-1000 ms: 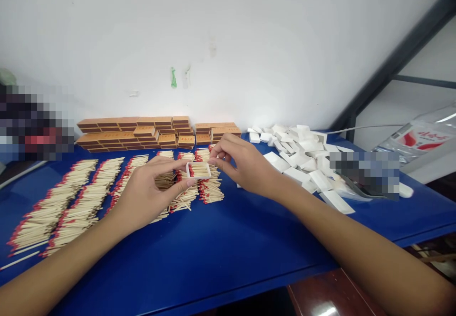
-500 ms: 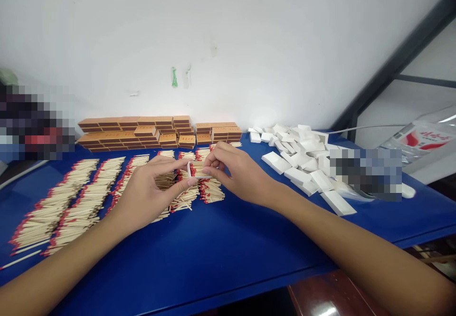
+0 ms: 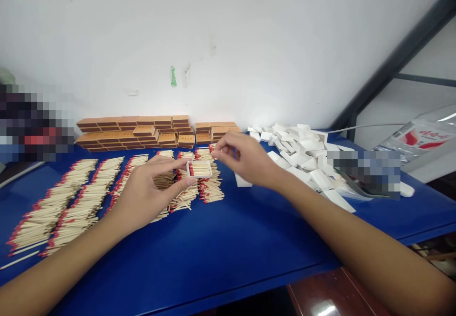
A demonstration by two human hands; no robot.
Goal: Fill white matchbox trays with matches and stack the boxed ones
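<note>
My left hand grips a small white matchbox tray by its left end, between thumb and fingers. Inside the tray lie matches with their red heads to the left. My right hand is up and right of the tray, apart from it. Its thumb and index finger are pinched together by the rightmost row of loose matches; whether a match is between them I cannot make out. Under the right wrist, a white tray shows in part.
More rows of loose matches spread across the blue table on the left. Orange-and-brown matchboxes are stacked along the wall. A heap of white trays lies on the right, with a clear plastic bag beyond it.
My right hand has moved from the tray up and to the right. The matches in the tray now show uncovered. My left hand has stayed nearly still with the tray.
</note>
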